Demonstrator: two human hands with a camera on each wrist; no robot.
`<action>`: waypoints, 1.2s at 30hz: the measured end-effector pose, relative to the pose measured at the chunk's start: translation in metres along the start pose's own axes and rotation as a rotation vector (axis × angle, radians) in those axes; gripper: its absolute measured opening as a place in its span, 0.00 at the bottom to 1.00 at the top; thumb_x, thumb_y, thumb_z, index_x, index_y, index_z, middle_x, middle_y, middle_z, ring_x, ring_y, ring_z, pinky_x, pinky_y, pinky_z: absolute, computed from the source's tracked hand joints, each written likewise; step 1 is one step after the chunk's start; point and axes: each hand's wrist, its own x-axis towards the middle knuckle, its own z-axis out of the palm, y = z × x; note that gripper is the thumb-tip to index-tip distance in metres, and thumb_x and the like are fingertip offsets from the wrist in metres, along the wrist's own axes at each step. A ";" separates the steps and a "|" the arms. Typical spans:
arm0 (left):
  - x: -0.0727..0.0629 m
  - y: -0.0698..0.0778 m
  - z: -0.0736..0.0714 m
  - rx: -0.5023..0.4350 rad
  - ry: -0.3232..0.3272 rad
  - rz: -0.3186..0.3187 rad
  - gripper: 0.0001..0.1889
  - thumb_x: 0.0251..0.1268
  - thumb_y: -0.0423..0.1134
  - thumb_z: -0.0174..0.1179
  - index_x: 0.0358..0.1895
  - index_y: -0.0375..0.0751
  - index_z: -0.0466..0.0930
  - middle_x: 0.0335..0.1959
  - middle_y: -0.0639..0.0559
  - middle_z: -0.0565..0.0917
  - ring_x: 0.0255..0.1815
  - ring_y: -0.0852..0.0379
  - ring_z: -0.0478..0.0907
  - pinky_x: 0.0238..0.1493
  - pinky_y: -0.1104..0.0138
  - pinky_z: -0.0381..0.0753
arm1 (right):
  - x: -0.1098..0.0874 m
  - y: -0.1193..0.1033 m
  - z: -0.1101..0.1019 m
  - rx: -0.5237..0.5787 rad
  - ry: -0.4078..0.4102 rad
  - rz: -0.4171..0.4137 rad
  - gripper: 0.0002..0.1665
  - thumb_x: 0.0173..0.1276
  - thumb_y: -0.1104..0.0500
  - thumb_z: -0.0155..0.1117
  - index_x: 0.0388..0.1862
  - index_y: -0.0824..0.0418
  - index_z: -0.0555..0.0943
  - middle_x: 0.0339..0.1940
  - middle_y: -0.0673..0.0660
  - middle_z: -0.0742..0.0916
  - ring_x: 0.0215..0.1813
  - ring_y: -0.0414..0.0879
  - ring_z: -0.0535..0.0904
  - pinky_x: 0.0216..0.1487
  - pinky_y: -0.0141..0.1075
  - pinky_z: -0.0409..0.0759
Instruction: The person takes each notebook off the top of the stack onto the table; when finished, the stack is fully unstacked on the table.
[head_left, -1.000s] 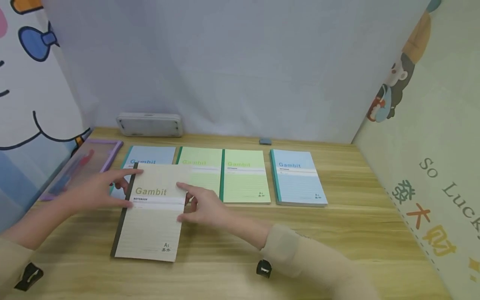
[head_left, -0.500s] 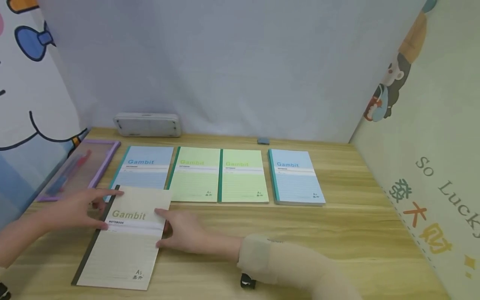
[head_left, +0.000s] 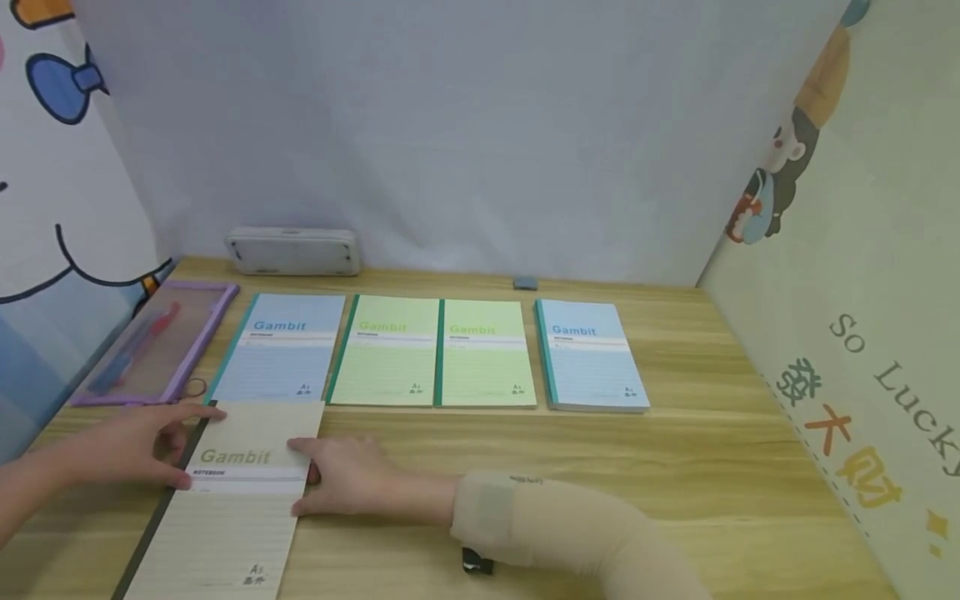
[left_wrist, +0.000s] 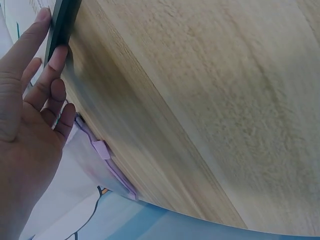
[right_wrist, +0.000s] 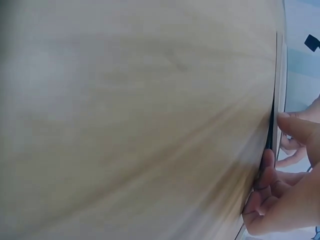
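A cream Gambit notebook [head_left: 225, 525] with a dark spine lies close over the table's near left part, its top edge right at the bottom of a blue notebook [head_left: 281, 358]. My left hand [head_left: 123, 450] grips its spine side, thumb and fingertips at the edge. In the left wrist view, the dark spine [left_wrist: 62, 30] sits between thumb and fingers. On the opposite edge, my right hand [head_left: 348, 479] pinches the cover with thumb and index finger. The right wrist view has fingers [right_wrist: 267, 180] tucked beneath the notebook's edge, with a thin dark gap under it.
Two green notebooks [head_left: 386, 358] stand side by side right of the blue one, then another blue notebook [head_left: 592, 358]. A purple-edged mesh pouch [head_left: 161, 342] lies at the left. A pale case [head_left: 294, 252] and a small grey block [head_left: 526, 283] sit along the back.
Both hands have carried the cream notebook left and toward the near edge, lowering it. The back-left blue notebook, partly covered before, now shows fully.
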 end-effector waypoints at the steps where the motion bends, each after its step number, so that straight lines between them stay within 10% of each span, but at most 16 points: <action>1: -0.001 -0.002 0.000 -0.010 0.001 0.013 0.47 0.41 0.60 0.70 0.65 0.37 0.66 0.24 0.61 0.72 0.25 0.70 0.65 0.24 0.72 0.65 | 0.001 -0.001 -0.001 0.001 -0.005 -0.003 0.44 0.53 0.39 0.72 0.68 0.46 0.68 0.26 0.34 0.76 0.27 0.26 0.69 0.30 0.25 0.65; 14: -0.003 -0.009 -0.005 -0.019 -0.027 0.074 0.45 0.44 0.59 0.70 0.63 0.34 0.67 0.20 0.64 0.71 0.21 0.71 0.65 0.23 0.72 0.65 | 0.011 0.000 -0.003 -0.010 -0.055 -0.061 0.44 0.53 0.39 0.71 0.67 0.49 0.70 0.23 0.36 0.76 0.26 0.26 0.70 0.25 0.19 0.64; 25: 0.001 -0.006 -0.010 0.034 0.014 0.084 0.46 0.41 0.62 0.69 0.63 0.37 0.69 0.24 0.62 0.69 0.26 0.71 0.64 0.26 0.73 0.63 | 0.014 0.017 -0.011 0.236 -0.165 -0.188 0.43 0.56 0.48 0.72 0.70 0.54 0.67 0.25 0.42 0.78 0.26 0.29 0.69 0.30 0.18 0.68; 36: 0.020 0.038 -0.046 0.102 0.136 0.078 0.43 0.43 0.53 0.73 0.65 0.42 0.68 0.31 0.60 0.74 0.29 0.68 0.67 0.28 0.71 0.68 | -0.008 0.032 -0.049 0.338 -0.219 -0.309 0.41 0.57 0.52 0.72 0.68 0.57 0.68 0.36 0.48 0.81 0.33 0.35 0.70 0.35 0.19 0.70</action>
